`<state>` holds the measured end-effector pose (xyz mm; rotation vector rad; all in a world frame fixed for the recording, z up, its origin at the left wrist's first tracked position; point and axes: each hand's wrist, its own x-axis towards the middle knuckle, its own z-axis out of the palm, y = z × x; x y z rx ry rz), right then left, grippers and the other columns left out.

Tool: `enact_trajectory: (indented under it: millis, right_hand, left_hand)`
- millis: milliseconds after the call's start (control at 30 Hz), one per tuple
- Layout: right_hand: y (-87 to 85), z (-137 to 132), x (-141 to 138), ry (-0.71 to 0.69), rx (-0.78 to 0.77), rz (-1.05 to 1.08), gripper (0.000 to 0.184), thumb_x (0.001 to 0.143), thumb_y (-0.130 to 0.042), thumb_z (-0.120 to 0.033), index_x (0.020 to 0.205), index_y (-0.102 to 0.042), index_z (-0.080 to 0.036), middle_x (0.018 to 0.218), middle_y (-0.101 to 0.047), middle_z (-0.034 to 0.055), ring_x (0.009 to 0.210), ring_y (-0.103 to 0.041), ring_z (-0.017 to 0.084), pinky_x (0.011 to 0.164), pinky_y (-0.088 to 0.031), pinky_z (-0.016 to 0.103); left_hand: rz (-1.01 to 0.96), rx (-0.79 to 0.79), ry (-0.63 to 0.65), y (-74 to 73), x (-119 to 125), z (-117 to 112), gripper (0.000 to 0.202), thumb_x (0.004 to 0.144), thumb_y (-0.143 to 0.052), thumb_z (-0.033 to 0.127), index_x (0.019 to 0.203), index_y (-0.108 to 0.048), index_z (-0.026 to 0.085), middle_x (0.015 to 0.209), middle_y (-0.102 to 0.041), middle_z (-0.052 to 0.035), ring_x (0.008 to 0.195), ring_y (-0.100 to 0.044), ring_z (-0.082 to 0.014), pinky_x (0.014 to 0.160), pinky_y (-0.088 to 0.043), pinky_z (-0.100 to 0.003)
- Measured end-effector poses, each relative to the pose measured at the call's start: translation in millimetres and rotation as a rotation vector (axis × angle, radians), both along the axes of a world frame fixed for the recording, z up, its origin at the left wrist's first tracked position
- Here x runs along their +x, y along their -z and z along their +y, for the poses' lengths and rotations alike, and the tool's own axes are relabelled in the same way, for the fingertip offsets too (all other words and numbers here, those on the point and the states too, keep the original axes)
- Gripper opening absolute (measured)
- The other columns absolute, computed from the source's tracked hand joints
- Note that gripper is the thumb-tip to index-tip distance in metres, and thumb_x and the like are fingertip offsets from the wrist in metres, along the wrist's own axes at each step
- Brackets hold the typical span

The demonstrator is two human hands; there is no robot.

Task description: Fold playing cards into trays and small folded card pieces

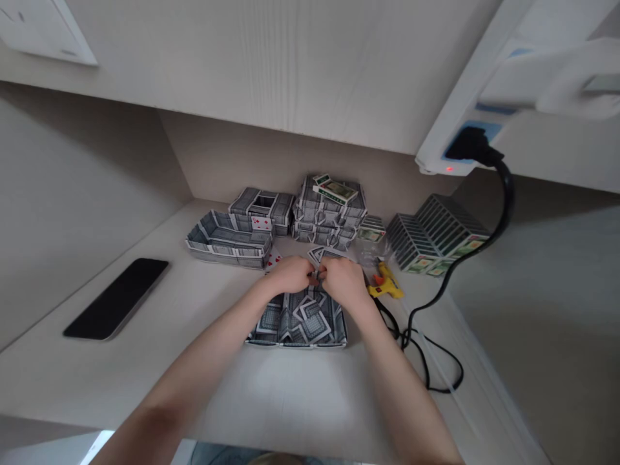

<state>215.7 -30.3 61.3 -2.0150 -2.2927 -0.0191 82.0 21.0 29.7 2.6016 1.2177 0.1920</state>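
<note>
A dark-screened smartphone [117, 299] lies on the bench [191, 290] at left, and a white power strip [472, 87] shows a red light [449, 168].

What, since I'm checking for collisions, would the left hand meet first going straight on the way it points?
The left hand would probably meet the right hand first; they look close together, though depth is unclear.

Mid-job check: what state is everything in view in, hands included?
Left hand: fingers curled, grip unclear
Right hand: fingers curled, grip unclear
Near card tray: open, loose cards inside
Long card tray: open-topped
Phone: flat, screen dark
Yellow glue gun: on its side
Black plug: plugged in
Red light: lit
Rear card boxes: stacked
</note>
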Motion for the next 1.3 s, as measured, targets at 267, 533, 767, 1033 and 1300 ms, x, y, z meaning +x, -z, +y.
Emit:
enact_trajectory:
  millis: [267, 533, 767, 1033, 1300]
  right_hand:
    - [-1.8, 3.0, 9.2, -0.075, -0.019, 0.061, 0.018, 0.079, -0.044, -0.022, 0.084, -0.062, -0.023, 0.084, -0.066, 0.0038, 0.082, -0.059, 0.017, 0.064, -0.036, 0.024]
    - [-7.4, -1.0, 5.2, -0.091, 0.044, 0.020, 0.021, 0.080, -0.043, -0.022, 0.086, -0.063, -0.025, 0.088, -0.067, 0.0026, 0.083, -0.058, 0.017, 0.062, -0.034, 0.024]
    - [-15.2, -1.9, 12.0, -0.081, 0.124, 0.059, 0.021, 0.081, -0.042, -0.020, 0.084, -0.062, -0.024, 0.088, -0.066, 0.0014, 0.081, -0.057, 0.015, 0.061, -0.033, 0.023]
    - [-12.3, 0.5, 9.7, -0.094, 0.054, 0.043, 0.018, 0.081, -0.044, -0.023, 0.088, -0.060, -0.022, 0.089, -0.065, 0.0035, 0.084, -0.057, 0.016, 0.064, -0.033, 0.023]
    - [-9.0, -0.6, 11.1, -0.146, 0.012, 0.020, 0.019, 0.079, -0.045, -0.022, 0.096, -0.054, -0.022, 0.087, -0.064, 0.0045, 0.081, -0.058, 0.018, 0.063, -0.034, 0.024]
  left_hand:
    - [0.058, -0.016, 0.015, -2.6, -0.2, 3.3, 0.027, 0.068, -0.055, 0.041, 0.078, -0.066, 0.019, 0.078, -0.067, -0.0087, 0.078, -0.060, -0.0227, 0.063, -0.042, -0.027]
    - [0.137, 0.037, 0.010, -4.8, -1.0, -0.7, 0.023, 0.069, -0.056, 0.037, 0.083, -0.064, 0.020, 0.085, -0.067, -0.0079, 0.084, -0.060, -0.0222, 0.068, -0.045, -0.027]
    - [0.155, 0.015, 0.032, -1.4, -1.2, 1.8, 0.019, 0.068, -0.057, 0.033, 0.080, -0.064, 0.021, 0.083, -0.067, -0.0079, 0.082, -0.061, -0.0223, 0.067, -0.045, -0.028]
    - [0.146, 0.035, 0.035, 1.0, -1.2, 3.1, 0.019, 0.068, -0.056, 0.033, 0.079, -0.064, 0.020, 0.083, -0.067, -0.0085, 0.082, -0.061, -0.0230, 0.067, -0.045, -0.029]
    - [0.145, 0.029, 0.036, 2.5, -0.6, 4.3, 0.020, 0.068, -0.055, 0.033, 0.081, -0.063, 0.020, 0.083, -0.067, -0.0082, 0.082, -0.061, -0.0230, 0.066, -0.045, -0.028]
